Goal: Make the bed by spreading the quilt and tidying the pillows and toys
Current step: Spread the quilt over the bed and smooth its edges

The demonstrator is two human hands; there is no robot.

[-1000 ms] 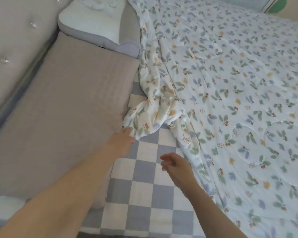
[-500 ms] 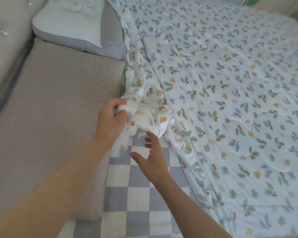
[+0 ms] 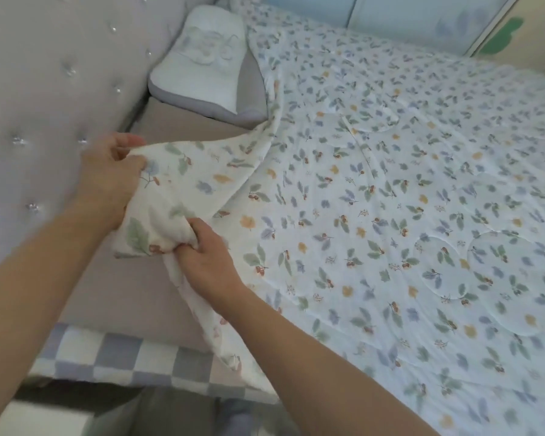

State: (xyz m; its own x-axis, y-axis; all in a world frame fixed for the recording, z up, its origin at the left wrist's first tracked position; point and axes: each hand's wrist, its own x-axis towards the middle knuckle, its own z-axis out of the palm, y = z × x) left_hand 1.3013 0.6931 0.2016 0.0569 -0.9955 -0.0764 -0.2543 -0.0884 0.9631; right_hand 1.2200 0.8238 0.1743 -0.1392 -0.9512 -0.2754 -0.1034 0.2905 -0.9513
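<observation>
The quilt (image 3: 375, 215), white with small leaves and berries in green, blue and yellow, lies spread over most of the bed, from the centre of the view out to 3 o'clock and up to 12 o'clock. Its corner at about 9 o'clock is lifted from the bed and gathered between both hands. The left hand (image 3: 107, 177) pinches the upper edge of this corner, the thumb on top and the fingers curled under the cloth, so its grip is closed on the quilt. The right hand (image 3: 206, 256) is a little lower, toward 7 o'clock from the centre, and its fingers are curled tightly round a bunched fold of the same corner; its grip is also clenched on the quilt. Below the right hand one strip of the quilt hangs down to the edge of the bed.

Under the lifted corner lies a flat beige pillow (image 3: 132, 294). Behind it, toward 11 o'clock, a white pillow (image 3: 202, 64) with a grey side touches the edge of the quilt. At 10 o'clock stands the padded grey headboard (image 3: 44, 89) with shiny buttons. A blue and white checked sheet (image 3: 117, 357) shows at 7 o'clock, along the near edge of the bed.
</observation>
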